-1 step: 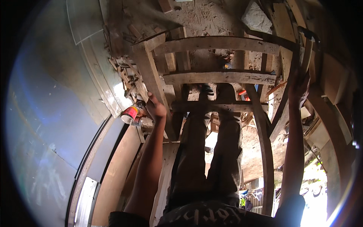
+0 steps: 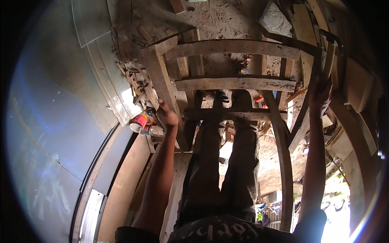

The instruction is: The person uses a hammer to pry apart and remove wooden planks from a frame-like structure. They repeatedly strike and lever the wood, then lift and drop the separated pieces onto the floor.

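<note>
Legs: two, in dark trousers [image 2: 221, 170], hung straight down through the middle of the frame, with the feet near the third rung.
Left hand [image 2: 166, 117]: one, clenched around the left wooden rail [image 2: 162, 85] of the rough timber ladder-like frame; a red and yellow cylindrical tin can [image 2: 139, 122] sat just beside it, touching the fingers, though whether it was gripped I cannot tell.
Right hand [image 2: 320, 93]: one, raised and wrapped on a dark curved wooden beam [image 2: 302, 117] at the right edge.
Rungs: three pale weathered wooden cross-boards counted, the nearest [image 2: 227, 114] level with the left hand, the middle [image 2: 235, 84] above it, the farthest [image 2: 231, 48] at the top.
Rails: two, the left and the right curved one [image 2: 281, 162].
Scrap: a heap of small broken wood offcuts [image 2: 133, 77] lay left of the frame.
Ground: sandy dirt floor [image 2: 227, 16] farthest away.
</note>
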Action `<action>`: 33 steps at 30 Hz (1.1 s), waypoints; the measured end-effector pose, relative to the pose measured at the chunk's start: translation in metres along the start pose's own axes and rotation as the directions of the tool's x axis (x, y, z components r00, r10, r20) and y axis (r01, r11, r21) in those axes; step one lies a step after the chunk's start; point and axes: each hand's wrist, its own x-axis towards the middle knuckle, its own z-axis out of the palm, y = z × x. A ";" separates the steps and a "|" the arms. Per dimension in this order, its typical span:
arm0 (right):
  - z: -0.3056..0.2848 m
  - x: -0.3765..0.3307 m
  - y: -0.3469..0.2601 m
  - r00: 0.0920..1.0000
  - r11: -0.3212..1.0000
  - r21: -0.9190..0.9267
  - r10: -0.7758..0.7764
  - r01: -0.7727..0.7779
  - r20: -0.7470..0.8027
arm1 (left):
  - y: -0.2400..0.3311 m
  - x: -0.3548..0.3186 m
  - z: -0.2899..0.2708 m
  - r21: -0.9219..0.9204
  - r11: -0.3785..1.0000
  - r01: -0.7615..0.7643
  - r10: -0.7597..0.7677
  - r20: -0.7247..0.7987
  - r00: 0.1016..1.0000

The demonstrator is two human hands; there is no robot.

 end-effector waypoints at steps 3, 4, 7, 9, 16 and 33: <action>-0.001 -0.009 0.008 0.998 0.997 -0.062 -0.055 0.055 0.004 | -0.008 -0.008 -0.009 0.077 0.997 -0.016 0.017 -0.001 1.000; 0.001 -0.005 0.008 0.999 0.997 -0.063 -0.052 0.052 0.003 | -0.007 -0.005 -0.004 0.093 0.996 -0.017 0.018 -0.015 1.000; 0.004 -0.004 0.011 0.992 0.993 -0.015 -0.118 0.117 -0.054 | -0.008 0.001 0.002 0.048 0.997 0.058 -0.058 0.000 0.998; 0.005 -0.002 0.014 0.990 0.992 0.016 -0.126 0.127 -0.070 | -0.010 0.003 0.004 0.075 0.995 0.064 -0.064 -0.004 0.998; 0.002 -0.003 -0.001 0.999 0.996 0.073 0.039 -0.041 0.036 | -0.011 0.007 0.008 0.065 0.997 0.028 -0.022 -0.092 0.996; 0.003 0.000 0.008 0.979 0.984 -0.047 -0.177 0.172 -0.106 | 0.002 -0.002 -0.001 -0.037 0.990 0.135 -0.131 0.095 0.987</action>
